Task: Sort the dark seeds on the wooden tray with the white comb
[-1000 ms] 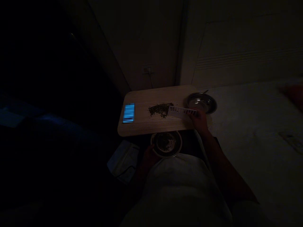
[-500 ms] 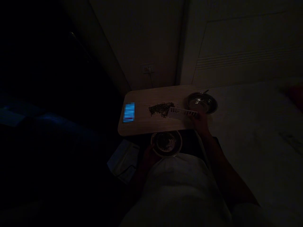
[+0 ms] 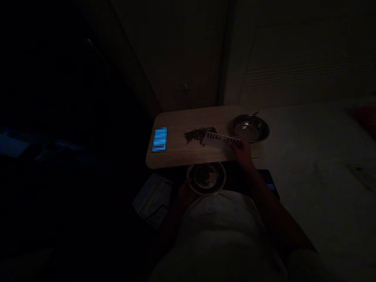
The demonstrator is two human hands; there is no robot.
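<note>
We see 2 bare hands at work in near-darkness, around a pale wooden worktop at the centre of the frame. Our right forearm rises from the lower right, angled up and to the left, with the right hand over the worktop's right end. Its fingers are closed around the end of a pale slotted strip, which slants toward the upper left, its far end at the edge of a pile of dark bits spread mid-worktop. Our left arm comes up from the bottom of the frame, the left hand gripping the left side of a round bowl just below the worktop's near edge; dark bits lie inside it.

A shiny metal bowl sits at the worktop's right end, just beyond the right hand, and a lit blue screen, pixelated past reading, lies at the left end. A dark device shows beside our right forearm, partly hidden by it. Our left fingers are mostly lost in shadow, and we cannot tell what the bits are. The far left of the frame is nearly black.
</note>
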